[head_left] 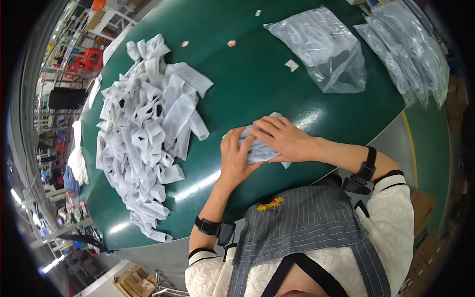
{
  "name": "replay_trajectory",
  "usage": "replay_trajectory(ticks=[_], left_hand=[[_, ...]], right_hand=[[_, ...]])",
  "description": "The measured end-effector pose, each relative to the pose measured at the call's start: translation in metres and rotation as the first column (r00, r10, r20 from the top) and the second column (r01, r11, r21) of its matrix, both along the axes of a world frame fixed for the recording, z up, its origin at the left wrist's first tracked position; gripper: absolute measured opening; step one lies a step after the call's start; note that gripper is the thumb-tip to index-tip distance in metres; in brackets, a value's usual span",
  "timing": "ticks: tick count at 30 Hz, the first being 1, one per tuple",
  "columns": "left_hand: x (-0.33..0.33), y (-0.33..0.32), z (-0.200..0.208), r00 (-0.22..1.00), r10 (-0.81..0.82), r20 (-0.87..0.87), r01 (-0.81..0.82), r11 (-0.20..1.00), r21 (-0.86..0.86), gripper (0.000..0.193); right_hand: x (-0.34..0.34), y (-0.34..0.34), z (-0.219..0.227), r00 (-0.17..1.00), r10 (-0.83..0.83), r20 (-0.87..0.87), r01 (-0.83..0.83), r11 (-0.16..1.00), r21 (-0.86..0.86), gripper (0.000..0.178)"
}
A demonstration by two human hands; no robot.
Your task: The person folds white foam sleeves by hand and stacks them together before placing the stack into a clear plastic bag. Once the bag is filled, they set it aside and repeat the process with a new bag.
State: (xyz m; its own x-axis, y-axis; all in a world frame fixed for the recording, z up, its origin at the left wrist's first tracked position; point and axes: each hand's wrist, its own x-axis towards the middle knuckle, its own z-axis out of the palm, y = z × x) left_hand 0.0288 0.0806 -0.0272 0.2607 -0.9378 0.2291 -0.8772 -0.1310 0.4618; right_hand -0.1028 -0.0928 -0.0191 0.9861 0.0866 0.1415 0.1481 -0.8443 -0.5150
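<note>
A small bundle of thin, pale grey-white fabric pieces [257, 151] lies near the front edge of the green table, under both my hands. On its left side my left hand [236, 157] is curved around it, fingers over the top and thumb toward the middle. My right hand [287, 139] grips it from the right, its fingers reaching across to the fingertips of my left. Much of the bundle is hidden beneath my hands, and a pale corner shows below my right palm. To the left spreads a large loose heap of similar fabric pieces [143, 123], many folded or looped.
A clear plastic bag [341, 74] holding pale pieces lies at the far right, with several filled bags [403, 54] stacked beyond it. Small red-and-white bits [231, 43] and a white scrap [292, 65] dot the green table [232, 84]. Red stools [91, 59] stand at far left.
</note>
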Motion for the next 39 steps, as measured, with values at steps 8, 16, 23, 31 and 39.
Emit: replay_trajectory(ticks=[8, 16, 23, 31, 39], left_hand=[[-0.030, -0.025, -0.011, 0.938, 0.328, 0.115, -0.326, 0.945, -0.036, 0.079], [-0.074, -0.010, 0.021, 0.890, 0.277, -0.361, -0.269, 0.960, 0.073, 0.078], [-0.085, -0.004, 0.020, 0.641, 0.200, -0.741, -0.203, 0.975, 0.087, 0.057], [-0.012, -0.048, 0.091, 0.834, 0.224, -0.504, -0.178, 0.974, 0.138, 0.039], [-0.079, -0.221, 0.079, 0.932, -0.006, 0.361, 0.110, 0.957, -0.267, 0.062]], right_hand=[[-0.057, 0.014, 0.033, 0.944, -0.229, -0.236, 0.297, 0.902, 0.314, 0.065], [-0.047, 0.003, 0.011, 0.827, -0.528, -0.192, 0.561, 0.758, 0.333, 0.067], [-0.033, 0.011, 0.004, 0.867, -0.497, -0.026, 0.493, 0.865, -0.094, 0.094], [-0.062, -0.007, 0.009, 0.929, -0.360, -0.086, 0.341, 0.923, -0.179, 0.096], [-0.176, -0.060, 0.055, 0.751, -0.581, -0.315, 0.634, 0.767, 0.096, 0.086]])
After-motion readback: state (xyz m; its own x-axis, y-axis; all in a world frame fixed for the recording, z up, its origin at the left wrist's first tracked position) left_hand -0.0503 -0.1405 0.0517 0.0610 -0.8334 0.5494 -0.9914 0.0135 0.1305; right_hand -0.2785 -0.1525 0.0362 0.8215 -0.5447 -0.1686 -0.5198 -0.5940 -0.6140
